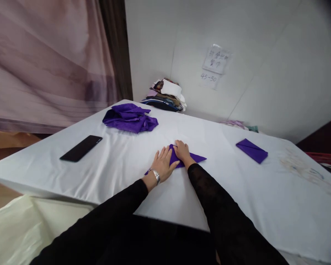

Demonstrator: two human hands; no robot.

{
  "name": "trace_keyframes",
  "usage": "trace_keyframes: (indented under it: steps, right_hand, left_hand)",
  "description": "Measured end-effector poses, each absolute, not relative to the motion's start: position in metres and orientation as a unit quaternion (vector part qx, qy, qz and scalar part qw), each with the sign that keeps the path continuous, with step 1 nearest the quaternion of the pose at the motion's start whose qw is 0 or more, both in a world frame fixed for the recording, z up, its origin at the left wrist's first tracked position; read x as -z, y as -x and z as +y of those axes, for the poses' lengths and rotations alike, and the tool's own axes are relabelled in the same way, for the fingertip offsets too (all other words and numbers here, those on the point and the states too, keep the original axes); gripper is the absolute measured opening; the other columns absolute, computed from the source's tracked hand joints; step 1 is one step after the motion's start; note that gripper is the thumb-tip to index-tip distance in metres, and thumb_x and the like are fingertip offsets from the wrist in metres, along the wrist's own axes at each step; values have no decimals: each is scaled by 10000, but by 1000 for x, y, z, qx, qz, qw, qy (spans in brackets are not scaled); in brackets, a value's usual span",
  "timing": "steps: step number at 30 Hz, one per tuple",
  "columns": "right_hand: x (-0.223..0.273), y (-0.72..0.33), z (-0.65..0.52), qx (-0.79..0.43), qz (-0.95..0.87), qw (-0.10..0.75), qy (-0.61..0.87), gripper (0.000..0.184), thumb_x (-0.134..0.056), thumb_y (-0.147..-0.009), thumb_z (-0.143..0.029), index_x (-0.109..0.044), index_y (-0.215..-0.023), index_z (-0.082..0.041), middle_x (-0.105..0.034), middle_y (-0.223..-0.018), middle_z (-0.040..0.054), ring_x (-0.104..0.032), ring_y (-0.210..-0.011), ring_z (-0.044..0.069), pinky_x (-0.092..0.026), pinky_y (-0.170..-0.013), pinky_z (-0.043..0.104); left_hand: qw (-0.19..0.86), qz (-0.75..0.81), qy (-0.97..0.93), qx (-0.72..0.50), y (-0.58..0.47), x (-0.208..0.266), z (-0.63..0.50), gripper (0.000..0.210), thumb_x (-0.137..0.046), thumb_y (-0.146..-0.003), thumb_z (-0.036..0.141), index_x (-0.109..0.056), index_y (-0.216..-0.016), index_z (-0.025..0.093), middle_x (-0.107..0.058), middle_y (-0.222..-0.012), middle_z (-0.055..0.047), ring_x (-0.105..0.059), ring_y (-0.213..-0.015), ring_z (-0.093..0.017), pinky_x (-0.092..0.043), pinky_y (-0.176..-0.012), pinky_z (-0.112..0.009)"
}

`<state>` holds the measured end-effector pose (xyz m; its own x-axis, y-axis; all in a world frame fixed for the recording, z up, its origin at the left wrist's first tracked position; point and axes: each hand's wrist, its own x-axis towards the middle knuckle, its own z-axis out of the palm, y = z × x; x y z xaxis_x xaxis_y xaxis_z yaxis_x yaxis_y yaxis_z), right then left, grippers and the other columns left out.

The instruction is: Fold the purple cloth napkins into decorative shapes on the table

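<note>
A purple cloth point(197, 158), folded with a pointed tip toward the right, lies on the white-covered table in front of me. My left hand point(163, 163) rests flat on its left part, fingers stretched out, with a silver watch or bracelet at the wrist. Over the upper middle of the same cloth, my right hand point(182, 150) has its fingers curled in and pinches the upper edge; its fingertips are partly hidden. Another purple cloth point(252, 150), folded into a neat flat packet, lies to the right. A loose crumpled heap of purple cloth point(131, 118) sits at the back left.
A black phone point(81, 148) lies on the table point(121, 165) at the left. Behind the far edge is a stack of folded fabrics point(168, 95) against the wall. Handwritten paper signs point(215, 60) hang there. A pale bin liner point(16, 228) is below the table's left front.
</note>
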<state>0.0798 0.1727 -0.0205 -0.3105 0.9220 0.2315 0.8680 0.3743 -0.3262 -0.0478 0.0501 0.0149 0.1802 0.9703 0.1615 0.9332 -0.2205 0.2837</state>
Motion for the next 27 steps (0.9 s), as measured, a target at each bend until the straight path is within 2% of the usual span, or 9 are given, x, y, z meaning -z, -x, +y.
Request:
trace_keyframes:
  steps: [3,5,13,16,19,23,27]
  right_hand:
    - [21,-81,175,-80,-803,192,559,326,-396,-895,-255,-455,-1213,-216,-527,-1270,88,-402,-1217,215,-244,-1027,443]
    - [23,-82,178,-89,-792,207,567,367,-417,-886,-265,-436,-1246,-204,-513,-1290,88,-403,-1225,209,-240,-1041,430]
    - [21,-92,176,-202,-746,327,544,462,-423,-880,-335,-401,-1327,-225,-461,-1357,43,-407,-1255,160,-322,-1043,327]
    - [18,-101,172,-185,-801,309,478,503,-453,-872,-371,-396,-1339,-194,-423,-1388,55,-362,-1288,149,-279,-1074,295]
    - [17,-117,173,-156,-850,262,430,535,-472,-867,-405,-376,-1358,-214,-388,-1414,47,-297,-1327,161,-236,-1099,324]
    - [15,-145,179,-128,-857,228,445,557,-483,-862,-431,-375,-1361,-209,-390,-1414,61,-283,-1335,186,-226,-1104,362]
    - [16,-176,186,-124,-822,218,512,556,-505,-851,-416,-414,-1338,-162,-400,-1407,80,-311,-1318,186,-212,-1101,307]
  left_hand:
    - [80,612,-775,-137,24,-5,76,700,-199,-892,542,-197,-1430,94,-176,-1506,-113,-118,-1385,-239,-124,-1113,-438]
    - [83,615,-777,-103,20,5,86,689,-216,-888,525,-236,-1418,85,-206,-1496,-123,-125,-1383,-250,-116,-1111,-449]
    - [65,613,-785,-57,25,15,90,689,-201,-876,517,-309,-1393,74,-229,-1484,-140,-127,-1381,-274,-103,-1105,-488]
    - [61,615,-785,-47,24,15,91,706,-187,-874,524,-296,-1398,65,-221,-1488,-130,-125,-1382,-267,-95,-1111,-474]
    - [51,617,-784,-42,24,17,91,708,-186,-875,522,-286,-1402,60,-225,-1488,-124,-122,-1383,-264,-90,-1113,-466]
    - [45,616,-785,-48,25,20,91,702,-189,-880,516,-299,-1396,53,-227,-1486,-134,-134,-1380,-269,-102,-1110,-466]
    - [43,617,-783,-62,25,21,91,687,-208,-879,516,-312,-1394,75,-237,-1485,-129,-139,-1379,-270,-105,-1111,-460]
